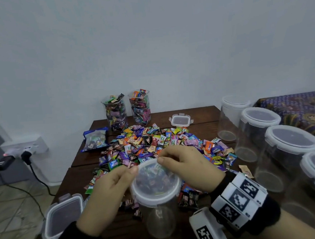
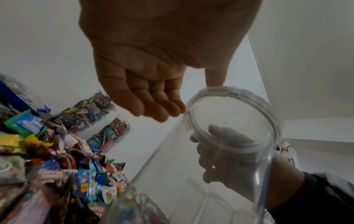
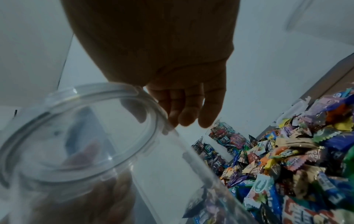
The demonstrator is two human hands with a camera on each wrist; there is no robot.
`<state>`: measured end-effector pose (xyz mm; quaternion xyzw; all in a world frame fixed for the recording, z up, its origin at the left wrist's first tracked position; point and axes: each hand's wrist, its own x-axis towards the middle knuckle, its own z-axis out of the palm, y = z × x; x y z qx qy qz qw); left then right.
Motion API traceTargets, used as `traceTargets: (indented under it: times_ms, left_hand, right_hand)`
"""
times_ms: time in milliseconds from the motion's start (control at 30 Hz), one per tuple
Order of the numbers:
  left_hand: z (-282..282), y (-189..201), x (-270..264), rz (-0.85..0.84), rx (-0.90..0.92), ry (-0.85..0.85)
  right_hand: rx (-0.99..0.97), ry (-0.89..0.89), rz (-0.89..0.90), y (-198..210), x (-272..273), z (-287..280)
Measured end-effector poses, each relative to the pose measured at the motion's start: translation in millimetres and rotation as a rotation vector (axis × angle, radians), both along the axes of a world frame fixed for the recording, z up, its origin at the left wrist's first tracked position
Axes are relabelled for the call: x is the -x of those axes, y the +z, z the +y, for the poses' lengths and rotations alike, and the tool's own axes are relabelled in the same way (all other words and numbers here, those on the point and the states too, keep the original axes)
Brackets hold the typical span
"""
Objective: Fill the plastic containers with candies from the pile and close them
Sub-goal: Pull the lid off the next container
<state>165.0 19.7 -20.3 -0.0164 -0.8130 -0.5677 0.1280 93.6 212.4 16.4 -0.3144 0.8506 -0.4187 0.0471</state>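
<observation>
Both the left hand [image 1: 109,186] and right hand [image 1: 185,162] pinch the white-rimmed round lid [image 1: 155,179] atop an empty clear plastic container [image 1: 160,218] on the dark wooden table [image 1: 82,173], before the wrapped-candy pile [image 1: 154,143]; "COFFEE" and "mentos" wrappers are legible.

So the candy pile [image 1: 155,147] is spread across the middle of the bench [image 1: 85,160]. Two filled containers [image 1: 128,108] are stood behind it by the wall, with a bag [image 1: 94,139] left of the pile. A lidded container [image 1: 156,192] is placed in front, between both hands [image 1: 109,193]. Four more lidded containers [image 1: 277,140] are lined up along the right. A loose lid [image 1: 181,120] is laid behind the pile, another lid [image 1: 61,215] at front left.
</observation>
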Motion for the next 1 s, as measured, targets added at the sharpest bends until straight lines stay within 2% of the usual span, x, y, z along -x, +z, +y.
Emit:
traceTargets:
  times_ms: [67, 300, 433, 667, 1000]
  left_hand:
    - [-2.8, 0.9, 1.6, -0.051, 0.052, 0.002]
    - [-5.3, 13.5, 10.6, -0.137, -0.028, -0.077]
    - [-6.5, 17.8, 15.5, -0.216, -0.064, -0.110]
    - [-6.1, 11.7, 22.5, -0.215, -0.023, -0.068]
    - [-5.5, 6.0, 29.0, -0.231, -0.161, -0.106]
  right_hand:
    - [-0.005, -0.006, 0.001, -0.6, 0.4, -0.6]
    - [0.001, -0.022, -0.060, -5.2, 1.7, -1.4]
    - [-0.003, 0.004, -0.158, -7.8, 5.8, -4.9]
    - [0.044, -0.019, -0.260, -11.6, 15.6, -5.5]
    - [0.096, -0.036, -0.316, -12.0, 14.6, -6.1]
